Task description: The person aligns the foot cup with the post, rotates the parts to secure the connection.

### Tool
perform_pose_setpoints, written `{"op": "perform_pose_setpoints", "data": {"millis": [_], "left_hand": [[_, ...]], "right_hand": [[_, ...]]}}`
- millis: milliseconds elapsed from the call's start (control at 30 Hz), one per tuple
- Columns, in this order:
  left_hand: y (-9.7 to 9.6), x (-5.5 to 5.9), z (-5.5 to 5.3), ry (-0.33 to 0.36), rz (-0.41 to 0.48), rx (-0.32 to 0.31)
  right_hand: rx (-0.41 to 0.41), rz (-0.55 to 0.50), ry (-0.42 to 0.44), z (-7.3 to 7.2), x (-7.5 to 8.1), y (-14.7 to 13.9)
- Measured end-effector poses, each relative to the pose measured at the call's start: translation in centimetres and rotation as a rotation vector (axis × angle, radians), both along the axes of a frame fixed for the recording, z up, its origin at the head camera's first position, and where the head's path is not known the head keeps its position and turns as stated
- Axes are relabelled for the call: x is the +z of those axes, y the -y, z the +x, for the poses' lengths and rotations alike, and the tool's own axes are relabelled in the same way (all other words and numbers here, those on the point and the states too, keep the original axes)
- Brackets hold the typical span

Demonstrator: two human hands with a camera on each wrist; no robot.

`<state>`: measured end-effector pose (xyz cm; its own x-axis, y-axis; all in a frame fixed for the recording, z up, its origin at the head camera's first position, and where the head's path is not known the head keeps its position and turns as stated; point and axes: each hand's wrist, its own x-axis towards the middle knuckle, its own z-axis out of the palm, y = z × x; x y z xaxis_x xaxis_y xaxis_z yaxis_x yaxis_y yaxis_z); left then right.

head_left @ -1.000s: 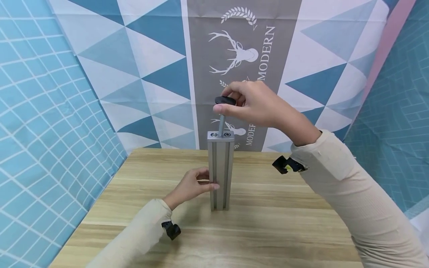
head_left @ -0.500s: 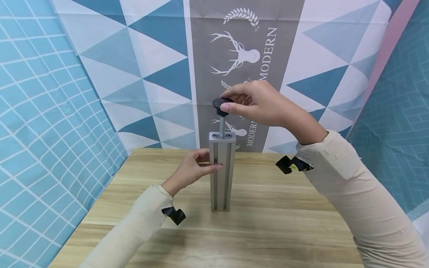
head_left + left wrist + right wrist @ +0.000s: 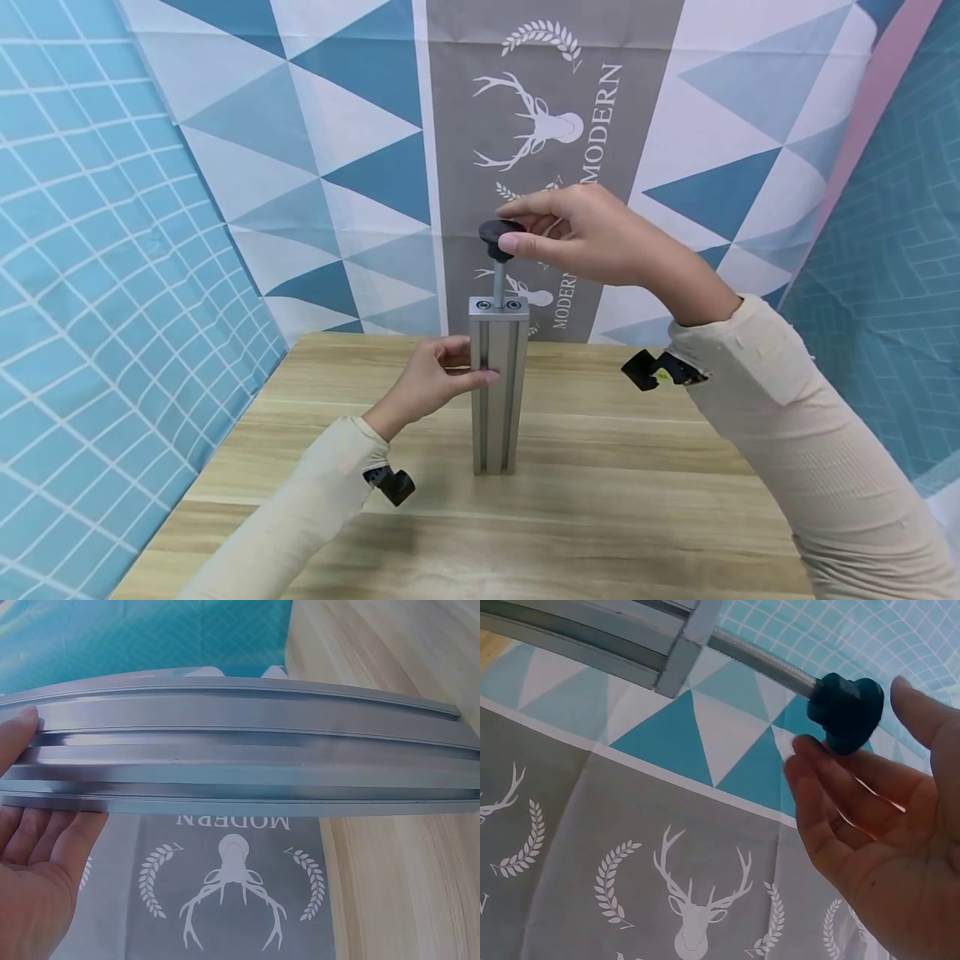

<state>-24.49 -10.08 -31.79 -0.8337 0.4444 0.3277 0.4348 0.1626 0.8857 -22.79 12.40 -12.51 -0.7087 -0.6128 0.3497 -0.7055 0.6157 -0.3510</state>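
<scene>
An aluminium extrusion profile (image 3: 498,400) stands upright on the wooden table, its grooved side running lengthwise in the left wrist view. My left hand (image 3: 431,379) grips its upper half, with the thumb across the front face and the fingers behind. From the end plate (image 3: 498,309), between two screws, rises the threaded rod of a levelling foot (image 3: 498,242) with a black round base. My right hand (image 3: 592,233) holds this base at its right edge, fingers curled against it. In the right wrist view the thumb (image 3: 922,712) appears slightly off the base.
The wooden table (image 3: 637,500) spreads around the profile. Behind it hangs a patterned cloth (image 3: 360,167) with triangles and deer heads. Blue tiled cloth (image 3: 97,250) bounds the left side, and another blue cloth (image 3: 885,275) the right. Black wrist mounts sit on both sleeves.
My left hand has moved up the profile. The fingers of my right hand have shifted right on the levelling foot's base, uncovering more of it. The profile stays in place.
</scene>
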Motion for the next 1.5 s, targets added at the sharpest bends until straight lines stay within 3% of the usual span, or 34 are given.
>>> {"op": "perform_pose_setpoints", "data": {"millis": [100,267,367,467,567,733,833,967,1100,1333,1433,1500], "left_hand": [[0.1,0.0,0.0,0.007,-0.004,0.004],[0.0,0.0,0.0,0.004,-0.02,0.005],[-0.1,0.1,0.0,-0.003,-0.028,0.002],[-0.2,0.1,0.0,-0.008,-0.026,-0.001],[-0.1,0.2,0.1,-0.01,-0.022,-0.001],[0.1,0.3,0.3,-0.007,-0.025,0.004],[0.2,0.3,0.3,-0.015,-0.026,0.003],[0.2,0.3,0.1,-0.032,-0.025,0.004],[0.2,0.2,-0.1,-0.036,-0.03,0.006],[0.1,0.2,-0.2,-0.032,-0.017,0.006],[0.1,0.1,-0.1,-0.03,-0.022,0.009],[0.0,0.0,0.0,-0.023,-0.022,0.01]], "right_hand": [[0.056,0.038,0.02,0.0,0.3,-0.2],[0.227,0.126,0.044,-0.2,1.3,-0.3],[0.269,0.17,0.041,-0.4,1.8,-0.1],[0.212,0.167,-0.001,-0.3,1.8,0.3],[0.078,0.115,-0.063,-0.2,1.4,1.1],[-0.144,-0.074,-0.111,0.1,-0.1,2.4],[-0.204,-0.172,-0.109,0.5,-1.0,3.1],[-0.253,-0.227,-0.135,0.8,-1.7,3.8],[-0.3,-0.209,-0.142,1.0,-1.8,4.0],[-0.369,-0.083,-0.098,1.2,-1.0,3.7],[-0.346,-0.025,-0.035,1.1,-0.6,3.3],[-0.289,0.01,0.019,1.0,-0.2,2.9]]}}
